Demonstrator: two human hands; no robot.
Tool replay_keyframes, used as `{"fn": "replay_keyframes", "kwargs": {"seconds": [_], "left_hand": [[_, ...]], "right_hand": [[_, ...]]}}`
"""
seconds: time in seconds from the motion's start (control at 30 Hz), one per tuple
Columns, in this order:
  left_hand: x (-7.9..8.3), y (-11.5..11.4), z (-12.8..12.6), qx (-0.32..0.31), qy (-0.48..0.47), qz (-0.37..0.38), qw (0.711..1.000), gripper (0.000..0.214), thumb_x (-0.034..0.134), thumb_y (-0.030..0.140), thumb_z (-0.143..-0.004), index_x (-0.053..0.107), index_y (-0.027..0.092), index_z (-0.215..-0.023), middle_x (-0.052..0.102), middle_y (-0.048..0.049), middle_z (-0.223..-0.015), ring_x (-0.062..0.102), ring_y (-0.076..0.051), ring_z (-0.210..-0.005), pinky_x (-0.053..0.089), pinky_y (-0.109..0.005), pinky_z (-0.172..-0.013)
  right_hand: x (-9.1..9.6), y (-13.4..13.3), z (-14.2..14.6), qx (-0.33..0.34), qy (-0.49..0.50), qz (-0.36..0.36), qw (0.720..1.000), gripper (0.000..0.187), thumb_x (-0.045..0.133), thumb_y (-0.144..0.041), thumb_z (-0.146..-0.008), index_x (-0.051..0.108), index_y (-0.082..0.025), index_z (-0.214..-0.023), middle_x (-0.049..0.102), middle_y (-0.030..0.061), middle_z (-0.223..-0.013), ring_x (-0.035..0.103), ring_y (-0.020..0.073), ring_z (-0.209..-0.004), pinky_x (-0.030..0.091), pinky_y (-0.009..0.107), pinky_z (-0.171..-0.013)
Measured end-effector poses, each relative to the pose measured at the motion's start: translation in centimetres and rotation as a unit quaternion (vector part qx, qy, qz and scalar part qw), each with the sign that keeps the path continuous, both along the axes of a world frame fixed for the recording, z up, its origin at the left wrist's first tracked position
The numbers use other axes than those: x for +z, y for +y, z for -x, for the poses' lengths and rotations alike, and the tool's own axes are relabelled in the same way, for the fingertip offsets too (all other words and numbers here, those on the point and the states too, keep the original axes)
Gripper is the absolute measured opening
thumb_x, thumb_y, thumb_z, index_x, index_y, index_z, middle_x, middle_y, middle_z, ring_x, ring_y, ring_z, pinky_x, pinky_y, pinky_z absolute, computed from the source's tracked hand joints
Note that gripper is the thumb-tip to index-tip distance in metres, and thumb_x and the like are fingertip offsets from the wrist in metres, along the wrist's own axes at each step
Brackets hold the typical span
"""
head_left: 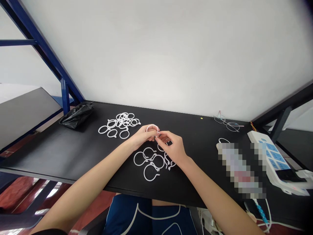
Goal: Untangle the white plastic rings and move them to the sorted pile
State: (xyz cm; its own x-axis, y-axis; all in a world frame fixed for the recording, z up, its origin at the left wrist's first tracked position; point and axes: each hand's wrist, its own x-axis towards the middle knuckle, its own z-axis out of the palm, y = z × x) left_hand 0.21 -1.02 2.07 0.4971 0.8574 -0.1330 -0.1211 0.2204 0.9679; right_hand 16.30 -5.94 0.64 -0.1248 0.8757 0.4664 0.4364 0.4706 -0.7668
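Note:
A white plastic curtain ring [152,125] is held up between my two hands, over the middle of the black table. My left hand [143,135] pinches its lower left side between thumb and fingers. On the ring's lower right, the thumb and fingertips of my right hand [174,147] close in at the joint, partly hiding it. Below my hands lie several loose rings [158,155] with open ends. Some of them are partly covered by my right hand. Farther off to the left, several more white rings [123,124] lie heaped together, mostly looking closed.
A crumpled black plastic bag [77,116] lies at the table's back left. Eyeglasses [232,126] rest at the back right. Near the right edge are a blurred-out phone-like object [239,169] with a cable and a white power strip [274,156]. A white wall stands behind the table [61,156].

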Motion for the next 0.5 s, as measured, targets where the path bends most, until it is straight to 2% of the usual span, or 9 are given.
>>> {"fn": "replay_keyframes", "kwargs": {"seconds": [0.3,0.5], "left_hand": [[0.13,-0.11,0.02,-0.002,0.013,-0.005,1.000,0.016,0.069,0.023,-0.068,0.059,0.016,-0.079,0.048,0.0052,-0.059,0.042,-0.006,-0.053,0.033,-0.022,-0.056],[-0.21,-0.08,0.09,-0.017,0.022,-0.014,1.000,0.016,0.067,0.023,-0.070,0.061,0.017,-0.083,0.054,0.0032,-0.067,0.046,-0.007,-0.057,0.036,-0.023,-0.059]], "right_hand": [[0.11,0.01,-0.03,0.003,0.003,0.001,1.000,0.014,0.065,-0.025,-0.083,0.067,-0.021,-0.096,0.070,0.0014,-0.075,0.067,0.0157,-0.067,0.057,0.028,-0.064],[-0.03,0.09,-0.06,0.001,-0.005,0.000,1.000,0.015,0.066,-0.024,-0.081,0.067,-0.022,-0.096,0.070,0.0006,-0.074,0.067,0.0154,-0.065,0.058,0.029,-0.064]]}}
